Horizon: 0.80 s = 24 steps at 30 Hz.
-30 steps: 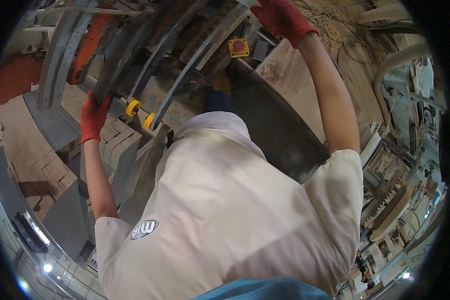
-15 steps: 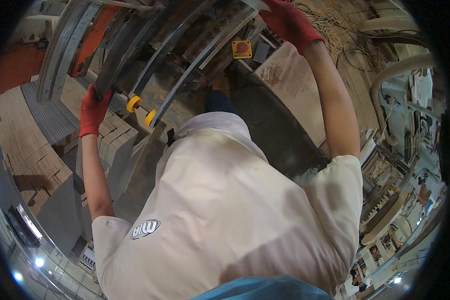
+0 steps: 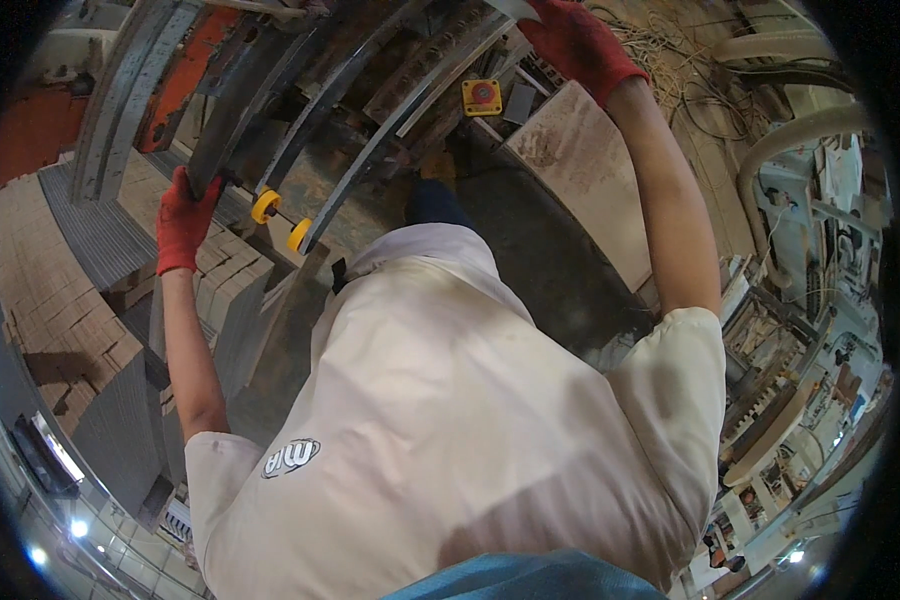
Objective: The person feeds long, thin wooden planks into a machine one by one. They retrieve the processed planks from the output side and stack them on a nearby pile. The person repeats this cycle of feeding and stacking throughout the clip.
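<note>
My left hand (image 3: pixel 186 222), in a red knitted glove, is closed at the lower end of a dark metal bar (image 3: pixel 232 125). Its thumb lies near the bar's edge, and the far side of the fingers is hidden. At the upper edge, my right hand (image 3: pixel 582 52), also red-gloved, is closed at a pale flat piece (image 3: pixel 513 8), most of which is cut off by the picture's edge. Between my hands run several curved-looking metal rails (image 3: pixel 385 145). Two yellow rollers (image 3: pixel 266 206) sit at the rails' near ends.
A yellow box with a red button (image 3: pixel 483 97) stands below my right hand. Stacks of grey-brown boards (image 3: pixel 60 300) fill the left. A dusty light panel (image 3: pixel 585 170) lies inside my right arm, with tangled cords (image 3: pixel 685 75) and a thick hose (image 3: pixel 770 150) beyond.
</note>
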Each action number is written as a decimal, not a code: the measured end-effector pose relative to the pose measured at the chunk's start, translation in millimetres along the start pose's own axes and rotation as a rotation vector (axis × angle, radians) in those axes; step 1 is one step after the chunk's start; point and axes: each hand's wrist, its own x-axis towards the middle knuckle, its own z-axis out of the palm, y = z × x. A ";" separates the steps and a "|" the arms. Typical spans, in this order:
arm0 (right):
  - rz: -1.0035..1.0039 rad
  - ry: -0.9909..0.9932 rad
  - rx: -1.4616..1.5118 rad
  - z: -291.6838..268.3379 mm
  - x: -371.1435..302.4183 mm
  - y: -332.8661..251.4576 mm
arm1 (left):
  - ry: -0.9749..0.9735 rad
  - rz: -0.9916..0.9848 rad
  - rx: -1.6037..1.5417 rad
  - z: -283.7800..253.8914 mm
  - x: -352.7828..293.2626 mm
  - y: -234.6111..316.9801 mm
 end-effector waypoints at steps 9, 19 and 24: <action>-0.016 -0.005 0.034 -3.5 -1.1 -1.4 | 0.007 -0.005 -0.016 5.9 2.6 -10.0; -0.014 0.006 0.027 -1.5 -0.4 -0.6 | 0.030 0.044 -0.059 8.1 2.4 -14.2; -0.026 0.018 0.044 0.7 0.9 1.3 | 0.037 0.054 -0.069 10.7 3.5 -20.7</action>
